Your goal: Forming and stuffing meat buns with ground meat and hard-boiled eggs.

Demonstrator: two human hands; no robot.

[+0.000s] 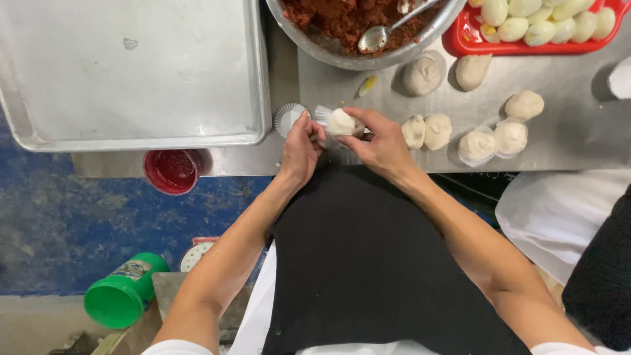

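Both hands at the tabletop [565,141] edge, working one dough ball [342,122]: right hand [378,146] has its grip closed round the ball, left hand [300,146] pinches at a white paper cup [323,116] right beside it. One more empty paper liner [288,118] lies just left. Done so far, by the look: two balls in cups [493,141], approx. five bare balls waiting nearby. Big metal tray [131,72] holds nothing yet, so I'd say early going. Bowl of red filling [342,20] w/ spoon [376,37] and red tray of peeled eggs [539,26] sit up top.

Single head view, steeply downward — close over steel table [368,82] edge
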